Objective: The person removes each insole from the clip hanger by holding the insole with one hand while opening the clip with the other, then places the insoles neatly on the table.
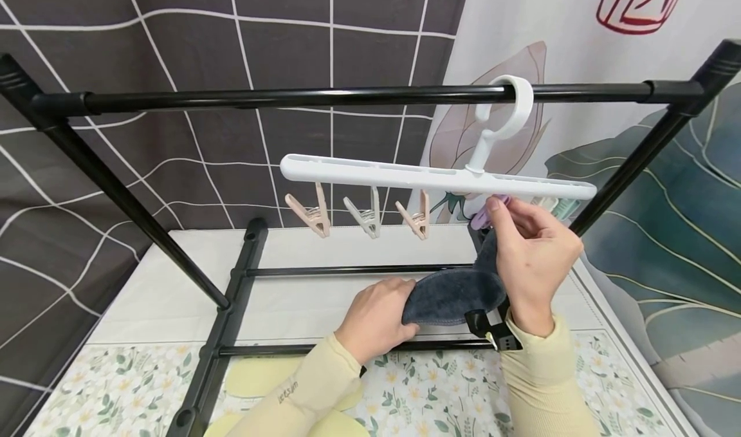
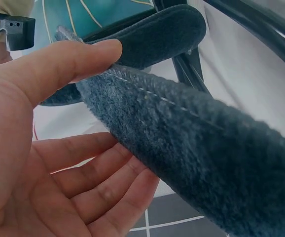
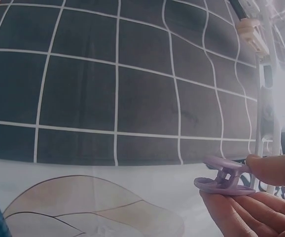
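Plush, round-ended cloth (image 1: 451, 295) sits pinched in the low left hand (image 1: 376, 315), thumb opposite fingers; the higher right hand (image 1: 535, 257) pinches a smooth purple clip (image 3: 221, 187).

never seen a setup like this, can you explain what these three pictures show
There is no machine here, just a person working barehanded. The wide picture is taken from the head, looking down; the two close ones from each wrist. The left hand holds a dark blue fuzzy piece; the right hand pinches a purple clip. A white hanger hangs from a black rack on a partly flowered surface, where pale yellow pieces lie.
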Tool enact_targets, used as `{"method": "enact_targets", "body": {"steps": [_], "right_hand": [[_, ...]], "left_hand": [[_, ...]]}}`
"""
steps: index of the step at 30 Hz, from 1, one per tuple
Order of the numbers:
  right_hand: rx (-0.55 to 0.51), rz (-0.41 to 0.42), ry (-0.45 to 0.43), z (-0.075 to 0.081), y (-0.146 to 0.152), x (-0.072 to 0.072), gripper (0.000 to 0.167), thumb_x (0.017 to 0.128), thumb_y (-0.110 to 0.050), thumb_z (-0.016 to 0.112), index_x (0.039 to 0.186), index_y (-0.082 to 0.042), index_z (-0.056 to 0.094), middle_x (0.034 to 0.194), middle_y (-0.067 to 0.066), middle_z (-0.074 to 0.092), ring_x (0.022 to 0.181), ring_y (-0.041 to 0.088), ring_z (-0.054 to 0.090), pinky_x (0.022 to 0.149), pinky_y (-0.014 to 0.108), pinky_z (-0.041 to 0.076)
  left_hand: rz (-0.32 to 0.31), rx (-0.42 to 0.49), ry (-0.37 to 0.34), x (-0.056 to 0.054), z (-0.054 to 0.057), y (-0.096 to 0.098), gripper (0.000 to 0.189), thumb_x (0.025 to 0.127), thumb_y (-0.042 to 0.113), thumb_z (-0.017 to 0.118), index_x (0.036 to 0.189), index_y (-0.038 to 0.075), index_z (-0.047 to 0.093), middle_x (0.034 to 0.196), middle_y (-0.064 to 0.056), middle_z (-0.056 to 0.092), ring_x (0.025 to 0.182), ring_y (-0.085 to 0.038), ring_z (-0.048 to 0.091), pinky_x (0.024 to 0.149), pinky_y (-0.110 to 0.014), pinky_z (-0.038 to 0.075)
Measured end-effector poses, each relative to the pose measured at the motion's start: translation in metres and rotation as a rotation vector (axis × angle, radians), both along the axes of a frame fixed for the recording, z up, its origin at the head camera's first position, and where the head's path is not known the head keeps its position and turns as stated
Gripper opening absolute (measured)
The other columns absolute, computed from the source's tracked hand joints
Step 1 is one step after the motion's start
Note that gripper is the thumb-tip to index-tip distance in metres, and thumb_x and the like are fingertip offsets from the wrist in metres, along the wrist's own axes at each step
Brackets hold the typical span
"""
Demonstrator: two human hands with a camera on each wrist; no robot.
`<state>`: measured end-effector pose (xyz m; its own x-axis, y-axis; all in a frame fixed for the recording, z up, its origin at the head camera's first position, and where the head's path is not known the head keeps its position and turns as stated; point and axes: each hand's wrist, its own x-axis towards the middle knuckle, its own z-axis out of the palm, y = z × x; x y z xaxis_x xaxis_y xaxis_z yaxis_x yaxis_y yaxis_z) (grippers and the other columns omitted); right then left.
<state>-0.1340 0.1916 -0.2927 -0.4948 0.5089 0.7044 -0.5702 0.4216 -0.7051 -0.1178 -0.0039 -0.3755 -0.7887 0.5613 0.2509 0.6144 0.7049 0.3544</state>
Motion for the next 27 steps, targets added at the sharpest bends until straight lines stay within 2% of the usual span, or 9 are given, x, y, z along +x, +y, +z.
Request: {"method": "enact_targets", "body": {"steps": [10, 18, 27], "right_hand": [[0.009, -0.001, 0.004, -0.002, 0.001, -0.002, 0.016, 0.084, -0.011, 0.082, 0.092, 0.002, 0.080, 0.082, 0.004, 0.076, 0.073, 0.009, 0.074, 0.067, 0.018, 0.058], [0.026, -0.013, 0.002, -0.002, 0.000, -0.002, 0.016, 0.085, -0.012, 0.081, 0.093, 0.001, 0.080, 0.084, 0.006, 0.077, 0.075, 0.010, 0.074, 0.069, 0.019, 0.058], [0.040, -0.020, -0.011, -0.003, 0.001, 0.000, 0.018, 0.086, -0.013, 0.081, 0.094, 0.003, 0.079, 0.085, 0.004, 0.077, 0.077, 0.008, 0.074, 0.071, 0.018, 0.058]], "left_hand": [[-0.019, -0.051, 0.009, 0.004, -0.002, 0.006, 0.063, 0.079, 0.029, 0.083, 0.131, -0.001, 0.064, 0.123, -0.010, 0.069, 0.110, -0.023, 0.067, 0.090, -0.035, 0.056], [-0.041, -0.097, 0.003, 0.007, -0.008, 0.011, 0.063, 0.078, 0.031, 0.084, 0.129, -0.001, 0.065, 0.119, -0.009, 0.070, 0.105, -0.022, 0.068, 0.086, -0.034, 0.057], [-0.084, -0.128, 0.042, 0.014, -0.014, 0.019, 0.063, 0.077, 0.035, 0.085, 0.125, -0.001, 0.067, 0.111, -0.009, 0.071, 0.099, -0.020, 0.069, 0.081, -0.032, 0.058]]}}
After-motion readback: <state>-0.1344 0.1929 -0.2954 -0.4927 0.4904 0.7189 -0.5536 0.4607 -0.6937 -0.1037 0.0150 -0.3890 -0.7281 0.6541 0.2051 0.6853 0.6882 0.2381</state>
